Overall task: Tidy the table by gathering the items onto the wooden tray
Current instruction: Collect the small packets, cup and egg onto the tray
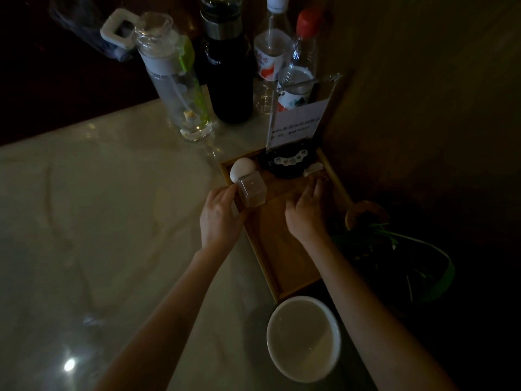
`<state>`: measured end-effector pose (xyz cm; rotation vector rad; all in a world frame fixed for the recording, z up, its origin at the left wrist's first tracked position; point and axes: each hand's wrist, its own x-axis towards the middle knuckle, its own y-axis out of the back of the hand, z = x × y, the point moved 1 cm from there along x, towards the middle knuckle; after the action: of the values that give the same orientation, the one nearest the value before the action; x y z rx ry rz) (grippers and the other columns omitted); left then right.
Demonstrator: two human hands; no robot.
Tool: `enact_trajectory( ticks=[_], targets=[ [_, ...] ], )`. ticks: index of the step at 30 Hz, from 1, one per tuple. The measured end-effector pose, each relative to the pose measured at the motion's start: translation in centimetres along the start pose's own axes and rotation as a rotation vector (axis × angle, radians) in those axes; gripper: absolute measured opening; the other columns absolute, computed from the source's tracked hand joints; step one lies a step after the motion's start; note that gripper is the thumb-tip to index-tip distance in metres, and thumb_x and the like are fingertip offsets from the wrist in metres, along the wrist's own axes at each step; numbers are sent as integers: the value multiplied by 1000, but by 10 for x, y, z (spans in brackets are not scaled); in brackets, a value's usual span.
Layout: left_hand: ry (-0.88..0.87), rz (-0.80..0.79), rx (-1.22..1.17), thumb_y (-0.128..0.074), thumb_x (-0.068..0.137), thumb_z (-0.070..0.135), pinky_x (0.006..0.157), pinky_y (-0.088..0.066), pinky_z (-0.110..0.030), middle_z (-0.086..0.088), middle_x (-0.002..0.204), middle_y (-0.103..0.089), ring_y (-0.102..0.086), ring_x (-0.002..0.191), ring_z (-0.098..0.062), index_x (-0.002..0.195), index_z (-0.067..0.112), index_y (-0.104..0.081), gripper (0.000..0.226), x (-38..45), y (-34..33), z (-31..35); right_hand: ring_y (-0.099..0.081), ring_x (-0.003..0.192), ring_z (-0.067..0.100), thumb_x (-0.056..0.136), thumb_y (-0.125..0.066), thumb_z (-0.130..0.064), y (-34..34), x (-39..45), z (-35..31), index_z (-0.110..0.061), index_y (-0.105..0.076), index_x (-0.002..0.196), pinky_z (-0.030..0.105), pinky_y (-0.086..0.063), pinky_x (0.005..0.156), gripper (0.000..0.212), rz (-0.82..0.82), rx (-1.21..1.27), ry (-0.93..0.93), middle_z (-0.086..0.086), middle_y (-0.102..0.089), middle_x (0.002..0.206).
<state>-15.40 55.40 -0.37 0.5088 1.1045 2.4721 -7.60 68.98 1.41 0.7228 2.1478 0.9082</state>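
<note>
A: What is sitting on the wooden tray (284,249) in this dim room?

B: The tray is lying at the right edge of a pale marbled table (98,221). At its far left corner a white egg (242,168) is resting, and just in front of it a small clear square box (252,191) is standing upright at the tray's left rim. A dark round object with a white beaded ring (287,162) is occupying the far end, beneath a clear acrylic sign holder (296,119) with a printed card.

A: And the hands?

B: The left hand (220,215) is pinching the clear box, fingertips touching its left side. The right hand (308,207) is lying flat inside the tray, fingers spread and reaching toward a small pale item (313,169) near the far right; it is gripping nothing that can be made out.

A: What is surrounding the tray?

B: A white bowl (303,338) is sitting on the table just beside the tray's near end. Behind the tray a clear water bottle (174,80), a dark flask (229,69) and two clear plastic bottles (284,52) are standing together. To the right, green leaves (408,249) and a wooden spoon (363,214) are fading into shadow. A light is glinting off the glossy tabletop at lower left.
</note>
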Motion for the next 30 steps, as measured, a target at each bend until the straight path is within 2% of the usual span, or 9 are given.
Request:
enact_trajectory(
  ticks=[8,15,17,20,23,26,30],
  targets=[
    [33,3,-9,-77,65,13,71,-39,-28,-15,102,-67,-55,101,-31,112,3,-60,51,-1,-2,2,6,145,30,94,-38,-29,-2,4,4,-2,5,145,48,-11,118,72,8,2,23,14,10,156],
    [42,-37,4,-75,68,12,67,-38,-28,-12,99,-66,-53,100,-29,112,6,-59,47,0,2,5,9,144,29,93,-44,-25,2,-1,3,-5,3,146,48,-6,119,73,31,-14,51,14,9,157],
    [56,-40,-7,-73,70,11,68,-37,-28,-13,101,-65,-52,102,-28,114,6,-58,47,1,4,7,1,145,29,94,-45,-22,5,-5,0,-6,-5,146,46,-12,119,68,45,33,100,14,1,157],
    [54,-26,4,-73,70,10,69,-37,-28,-14,103,-64,-52,103,-30,115,5,-57,48,-1,6,7,-19,143,24,94,-44,-14,7,-16,-2,-9,-20,145,35,-25,115,56,14,144,233,13,-18,155],
    [62,-24,16,-73,70,11,69,-40,-32,-14,104,-64,-52,102,-31,115,5,-58,47,-2,5,6,-30,139,21,94,-44,-14,-1,-23,-2,-13,-28,143,25,-27,106,51,-102,151,324,9,-33,150],
    [67,-19,10,-73,69,10,72,-41,-31,-14,106,-65,-53,103,-31,114,4,-59,47,-2,4,5,-34,136,19,94,-44,-15,-9,-27,-4,-15,-32,141,23,-28,103,48,-192,184,370,6,-39,147],
    [43,-23,12,-73,70,8,74,-37,-27,-15,106,-65,-54,102,-31,114,3,-59,47,-1,4,4,-42,130,17,93,-46,-15,-16,-30,-6,-19,-37,137,25,-35,100,45,-195,235,403,3,-46,140]
  ],
)
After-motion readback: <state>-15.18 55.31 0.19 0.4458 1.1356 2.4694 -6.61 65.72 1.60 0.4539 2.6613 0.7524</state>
